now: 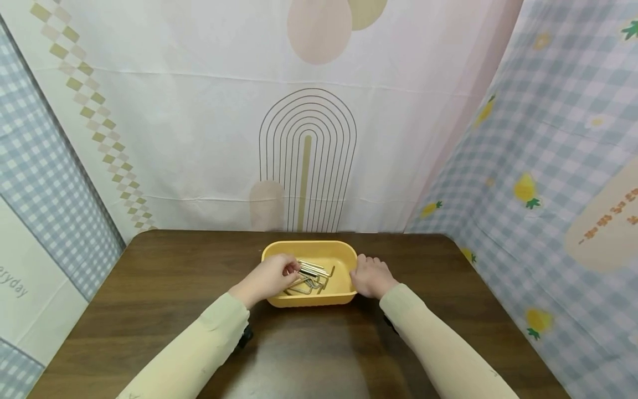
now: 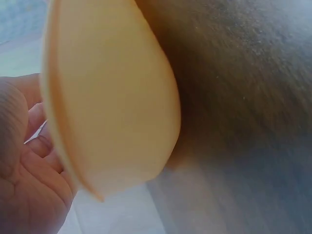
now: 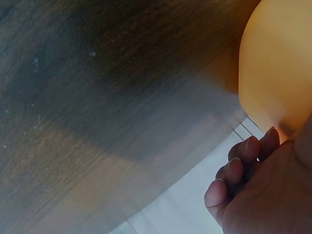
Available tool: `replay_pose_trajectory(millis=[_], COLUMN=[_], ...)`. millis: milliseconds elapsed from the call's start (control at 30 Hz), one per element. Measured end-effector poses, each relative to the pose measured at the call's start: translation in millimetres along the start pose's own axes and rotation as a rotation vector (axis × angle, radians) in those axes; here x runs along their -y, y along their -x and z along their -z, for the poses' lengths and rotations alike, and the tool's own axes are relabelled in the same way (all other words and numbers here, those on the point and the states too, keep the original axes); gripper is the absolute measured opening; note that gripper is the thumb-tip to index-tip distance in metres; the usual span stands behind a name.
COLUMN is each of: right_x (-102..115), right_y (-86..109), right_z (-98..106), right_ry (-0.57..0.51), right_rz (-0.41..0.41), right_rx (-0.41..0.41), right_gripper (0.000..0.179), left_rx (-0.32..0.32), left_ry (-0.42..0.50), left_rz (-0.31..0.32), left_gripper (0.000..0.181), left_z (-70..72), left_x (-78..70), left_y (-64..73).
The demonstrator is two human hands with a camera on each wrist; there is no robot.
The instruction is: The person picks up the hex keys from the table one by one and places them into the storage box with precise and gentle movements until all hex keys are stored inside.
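Note:
A yellow plastic bin (image 1: 344, 270) with rounded corners stands on the table, and several bent metal rods (image 1: 311, 270), some L-shaped like hex keys, lie loosely piled in it. My left hand (image 1: 271, 275) reaches over the bin's left end, thumb and fingers bent close to the pile. Whether they pinch a rod cannot be made out. In the left wrist view, the bin's wall (image 2: 112, 97) hides the fingertips. At the right end, my right hand (image 1: 371, 276) grips the rim. The right wrist view shows its curled fingers (image 3: 233, 171) beside the bin's outer wall (image 3: 278, 63).
A dark brown wooden table (image 1: 309, 349) carries the bin near its far edge. Behind it hangs a pale patterned curtain (image 1: 199, 149). Checked cloth (image 1: 498, 183) hangs along the right side, with another checked cloth (image 1: 45, 122) on the left.

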State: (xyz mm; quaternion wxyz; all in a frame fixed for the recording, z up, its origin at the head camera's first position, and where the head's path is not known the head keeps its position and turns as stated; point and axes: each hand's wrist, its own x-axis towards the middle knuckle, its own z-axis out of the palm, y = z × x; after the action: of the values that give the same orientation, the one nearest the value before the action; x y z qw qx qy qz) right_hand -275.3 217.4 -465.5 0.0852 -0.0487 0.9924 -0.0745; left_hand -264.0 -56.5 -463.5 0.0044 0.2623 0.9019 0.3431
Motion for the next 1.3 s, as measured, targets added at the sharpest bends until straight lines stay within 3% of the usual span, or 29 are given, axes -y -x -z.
replay_pose_trajectory(millis=[267, 533, 733, 900, 1100, 1300], right_x=[1.4, -0.3, 0.3, 1.1, 0.7, 1.4], right_y=[-0.2, -2.2, -0.8, -0.1, -1.3, -1.5], right_z=[1.1, -3.1, 0.2, 2.2, 2.4, 2.4], right_ry=[0.012, 0.019, 0.025, 0.035, 0.044, 0.049], right_rz=[0.0, -0.004, 0.01, 0.013, 0.011, 0.006], right_rx=[0.01, 0.009, 0.004, -0.002, 0.009, 0.015], right_gripper=[0.036, 0.035, 0.036, 0.037, 0.036, 0.036], left_rx=[-0.007, 0.021, 0.068, 0.129, 0.185, 0.245], left_ry=[0.053, 0.077, 0.088, 0.032, -0.038, -0.028], left_rz=[-0.013, -0.071, -0.027, -0.009, 0.03, 0.058], left_gripper=[0.009, 0.014, 0.018, 0.02, 0.023, 0.027], left_z=[17.9, 35.0, 44.2, 46.1, 46.4, 47.8], left_x=[-5.9, -7.1, 2.3, 13.3, 27.5, 38.2], left_y=[20.1, 48.0, 69.8, 84.4, 96.0, 105.9])
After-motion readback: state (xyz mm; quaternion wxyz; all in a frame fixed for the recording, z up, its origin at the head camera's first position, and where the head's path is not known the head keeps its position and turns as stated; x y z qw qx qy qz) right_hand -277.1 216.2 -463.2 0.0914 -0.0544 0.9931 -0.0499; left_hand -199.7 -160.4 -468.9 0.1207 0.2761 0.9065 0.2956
